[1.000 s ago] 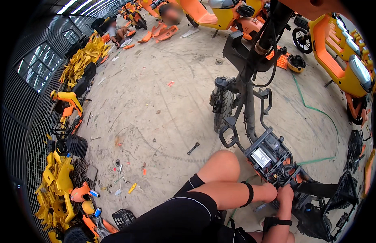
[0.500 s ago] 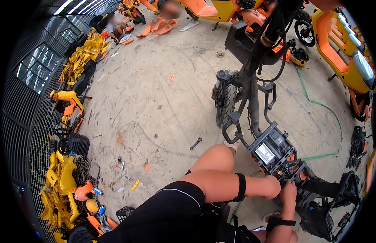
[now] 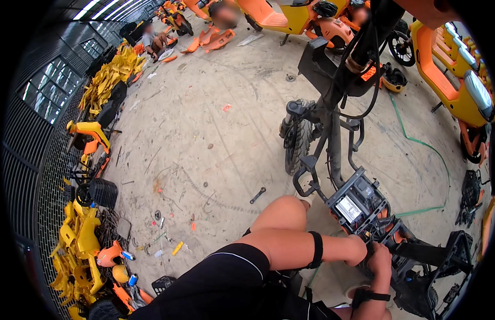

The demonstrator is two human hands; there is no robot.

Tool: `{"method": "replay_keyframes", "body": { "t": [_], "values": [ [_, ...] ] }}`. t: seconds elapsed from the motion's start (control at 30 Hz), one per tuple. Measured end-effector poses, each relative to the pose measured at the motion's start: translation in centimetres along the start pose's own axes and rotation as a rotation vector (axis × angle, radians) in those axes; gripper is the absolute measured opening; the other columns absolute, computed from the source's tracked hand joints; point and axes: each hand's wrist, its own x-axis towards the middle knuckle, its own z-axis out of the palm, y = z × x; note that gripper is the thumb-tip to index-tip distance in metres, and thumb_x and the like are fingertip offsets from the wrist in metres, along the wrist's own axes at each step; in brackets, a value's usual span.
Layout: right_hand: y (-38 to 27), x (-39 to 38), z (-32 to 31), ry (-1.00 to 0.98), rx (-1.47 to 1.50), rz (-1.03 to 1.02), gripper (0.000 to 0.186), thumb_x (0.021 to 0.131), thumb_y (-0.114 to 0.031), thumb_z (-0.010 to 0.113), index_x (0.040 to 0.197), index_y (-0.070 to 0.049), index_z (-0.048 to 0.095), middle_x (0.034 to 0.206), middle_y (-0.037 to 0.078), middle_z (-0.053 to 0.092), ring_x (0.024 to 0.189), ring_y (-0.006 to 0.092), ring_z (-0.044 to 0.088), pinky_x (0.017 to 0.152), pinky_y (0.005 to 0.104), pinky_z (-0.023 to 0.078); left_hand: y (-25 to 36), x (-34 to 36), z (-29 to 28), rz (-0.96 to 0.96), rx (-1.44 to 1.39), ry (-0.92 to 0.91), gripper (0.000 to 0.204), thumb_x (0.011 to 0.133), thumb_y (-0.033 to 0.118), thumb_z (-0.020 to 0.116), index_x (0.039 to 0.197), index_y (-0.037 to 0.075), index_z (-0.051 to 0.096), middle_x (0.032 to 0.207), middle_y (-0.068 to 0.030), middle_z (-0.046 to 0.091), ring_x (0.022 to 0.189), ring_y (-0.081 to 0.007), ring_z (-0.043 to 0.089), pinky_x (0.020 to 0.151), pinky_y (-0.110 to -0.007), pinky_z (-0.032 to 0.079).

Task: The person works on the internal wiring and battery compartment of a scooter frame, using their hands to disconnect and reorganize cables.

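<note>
A stripped black scooter frame (image 3: 335,149) stands at my right, with its front wheel (image 3: 296,141) and an open housing holding a labelled silver unit (image 3: 349,208) and wiring. My left hand (image 3: 357,249), a black strap on its forearm, is closed at the wiring just below that housing. My right hand (image 3: 379,256) is beside it, fingers curled at the same spot. What the two hands grip is hidden. A metal wrench (image 3: 258,194) lies on the concrete left of the frame.
Piles of yellow body panels (image 3: 77,240) line the left wall. Another person (image 3: 154,40) sits at the back. Yellow-orange scooters (image 3: 444,80) line the back and right. A helmet (image 3: 394,80) and green strap (image 3: 434,149) lie right; a black crate (image 3: 165,282) lies low left.
Both hands have shifted slightly rightward since a second ago and remain together at the wiring. My right hand's fingers have moved a little. The rest has only shifted with the camera.
</note>
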Motion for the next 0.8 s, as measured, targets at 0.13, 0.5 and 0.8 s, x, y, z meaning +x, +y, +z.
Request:
{"method": "replay_keyframes", "body": {
  "t": [0.13,0.5,0.8],
  "values": [
    [0.1,-0.1,-0.6,-0.046,-0.054,-0.058,0.045,0.073,-0.002,0.060,0.117,-0.011,0.069,0.116,0.010,0.068,0.116,0.0318,0.059,0.098,0.0498,0.043,-0.3,-0.5,-0.6,-0.017,-0.012,-0.030,0.026,0.079,0.015,0.063,0.100,0.005,0.077,0.106,-0.0138,0.073,0.097,-0.0276,0.070,0.077,-0.042,0.056],
    [0.1,-0.7,-2.9,-0.122,-0.015,-0.057,0.041,0.068,0.000,0.062,0.105,-0.014,0.074,0.109,0.009,0.070,0.112,0.0304,0.061,0.096,0.0510,0.044,-0.6,-0.2,-1.2,-0.015,-0.047,-0.006,0.025,0.081,0.016,0.060,0.097,0.006,0.077,0.103,-0.0135,0.073,0.094,-0.0289,0.070,0.076,-0.044,0.056],
    [1.7,0.6,-4.8,-0.038,1.214,0.178,0.052,0.071,0.009,0.062,0.123,0.002,0.064,0.103,0.003,0.065,0.078,0.0158,0.063,0.069,0.0291,0.050,-0.3,-0.6,-1.9,-0.025,-0.242,0.125,0.057,0.098,0.050,0.046,0.090,0.002,0.075,0.092,-0.0161,0.073,0.089,-0.0355,0.069,0.076,-0.048,0.054]
  ]
}}
